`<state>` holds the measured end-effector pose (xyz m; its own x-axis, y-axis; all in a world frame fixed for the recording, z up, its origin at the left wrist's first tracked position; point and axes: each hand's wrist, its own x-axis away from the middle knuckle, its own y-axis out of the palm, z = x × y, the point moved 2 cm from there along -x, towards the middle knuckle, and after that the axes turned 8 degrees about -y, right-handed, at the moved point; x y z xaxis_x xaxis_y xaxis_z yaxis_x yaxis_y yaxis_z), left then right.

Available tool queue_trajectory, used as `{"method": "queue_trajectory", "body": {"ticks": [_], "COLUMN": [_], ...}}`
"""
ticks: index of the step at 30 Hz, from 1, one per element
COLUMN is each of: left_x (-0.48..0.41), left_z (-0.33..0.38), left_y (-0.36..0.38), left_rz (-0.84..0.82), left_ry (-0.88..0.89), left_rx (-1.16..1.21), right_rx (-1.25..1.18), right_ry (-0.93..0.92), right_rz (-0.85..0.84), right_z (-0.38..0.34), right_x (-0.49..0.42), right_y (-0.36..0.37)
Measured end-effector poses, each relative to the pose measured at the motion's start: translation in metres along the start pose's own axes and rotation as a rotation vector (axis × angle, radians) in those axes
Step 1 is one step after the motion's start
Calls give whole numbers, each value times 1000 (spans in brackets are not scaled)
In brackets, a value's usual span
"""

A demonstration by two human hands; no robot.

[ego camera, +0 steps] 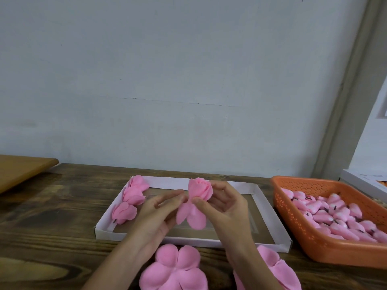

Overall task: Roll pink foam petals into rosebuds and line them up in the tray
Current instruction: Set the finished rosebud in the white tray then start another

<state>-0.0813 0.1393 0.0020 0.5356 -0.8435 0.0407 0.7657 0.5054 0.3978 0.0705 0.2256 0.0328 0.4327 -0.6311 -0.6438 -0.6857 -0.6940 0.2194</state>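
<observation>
A tan wooden board lies at the far left of the dark bench. The white card tray holds a few finished rosebuds along its left end. Above the tray's middle, the left hand pinches the waist of a half-rolled rosebud, and the right hand has its fingers curled round the bud. Flat petals lie just in front of the tray. The orange basket on the right holds many pink cores.
</observation>
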Motion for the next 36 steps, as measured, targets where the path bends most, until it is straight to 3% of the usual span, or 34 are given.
{"method": "queue_trajectory", "body": {"ticks": [4,9,18,25,36], "left_x": [-4,-5,5,8,9], "left_z": [-1,2,11,13,14], "left_y": [-3,-8,0,5,7], "left_rz": [22,136,198,181,101], "left_ry": [3,142,364,321,291], "left_rx": [54,122,3,84,168], "right_rx": [12,135,263,306,333], "right_ry": [36,55,3,-74,-31], "right_rz": [-72,-133,-219,-226,-239], "right_z": [0,3,-1,-5,-9], "right_x": [1,3,6,5,4], "right_y": [2,5,9,9,7]}}
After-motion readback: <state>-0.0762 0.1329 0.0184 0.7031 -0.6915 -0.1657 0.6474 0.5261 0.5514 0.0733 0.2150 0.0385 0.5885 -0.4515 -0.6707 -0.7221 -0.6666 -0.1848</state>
